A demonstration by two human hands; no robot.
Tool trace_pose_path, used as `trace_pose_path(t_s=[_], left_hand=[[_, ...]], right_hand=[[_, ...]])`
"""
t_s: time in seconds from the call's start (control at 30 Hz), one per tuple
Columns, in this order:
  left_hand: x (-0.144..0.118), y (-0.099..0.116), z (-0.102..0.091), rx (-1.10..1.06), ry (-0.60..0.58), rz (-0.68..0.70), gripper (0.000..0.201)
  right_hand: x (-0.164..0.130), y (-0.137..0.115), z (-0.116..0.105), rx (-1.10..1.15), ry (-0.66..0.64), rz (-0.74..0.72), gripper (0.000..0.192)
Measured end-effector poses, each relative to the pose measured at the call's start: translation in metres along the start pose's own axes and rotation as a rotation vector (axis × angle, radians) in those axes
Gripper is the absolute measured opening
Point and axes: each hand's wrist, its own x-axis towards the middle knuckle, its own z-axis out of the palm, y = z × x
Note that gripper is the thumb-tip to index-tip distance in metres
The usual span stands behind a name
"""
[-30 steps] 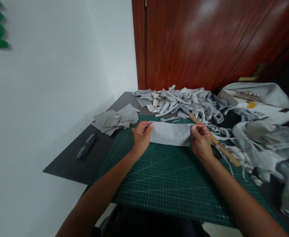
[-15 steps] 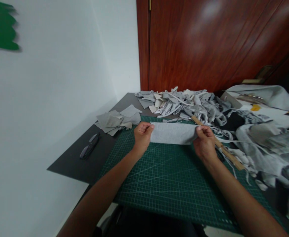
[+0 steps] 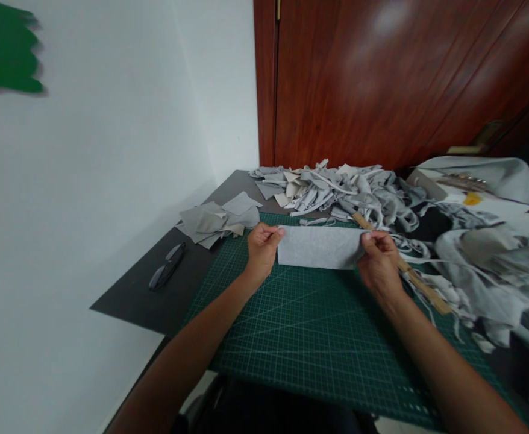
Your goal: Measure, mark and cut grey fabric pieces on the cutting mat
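Note:
A rectangular piece of light grey fabric (image 3: 319, 247) is stretched flat between my two hands, just above the far part of a green cutting mat (image 3: 309, 337). My left hand (image 3: 261, 248) pinches its left end with thumb and fingers. My right hand (image 3: 379, 260) pinches its right end the same way. Both forearms reach in from the bottom of the view.
A small stack of cut grey pieces (image 3: 219, 219) lies left of the mat. A heap of grey scraps and strips (image 3: 337, 190) fills the back. A wooden ruler (image 3: 409, 274) lies right of my right hand among loose fabric (image 3: 494, 265). A dark tool (image 3: 167, 273) rests at left. A white wall stands close at left.
The two hands have kept hold of the fabric piece and held it taut; the right hand has shifted slightly outward. The camera has drifted a little.

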Motion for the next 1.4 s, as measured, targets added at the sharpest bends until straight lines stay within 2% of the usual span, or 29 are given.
trace_pose_path(t_s=[0.5,0.7,0.9,1.1,1.4], left_hand=[[0.0002,-0.0007,-0.0009,0.041,-0.065,-0.025,0.052],[0.0005,-0.0042,-0.0021,0.133,-0.085,0.01,0.04],[-0.001,-0.0057,-0.0045,0.245,-0.022,0.071,0.025],[0.0014,-0.0067,-0.004,0.202,-0.01,0.024,0.024],[0.0003,-0.0017,-0.0019,0.116,0.005,-0.052,0.035]], right_hand=[[0.0055,0.0025,-0.0027,-0.006,0.033,-0.015,0.041],[0.0074,0.0011,-0.0035,0.007,0.008,-0.015,0.044],[0.0067,-0.0008,-0.003,0.016,-0.01,-0.019,0.042],[0.0056,-0.0028,-0.0015,0.025,-0.03,-0.015,0.043],[0.0059,-0.0022,-0.0019,0.023,-0.032,-0.003,0.044]])
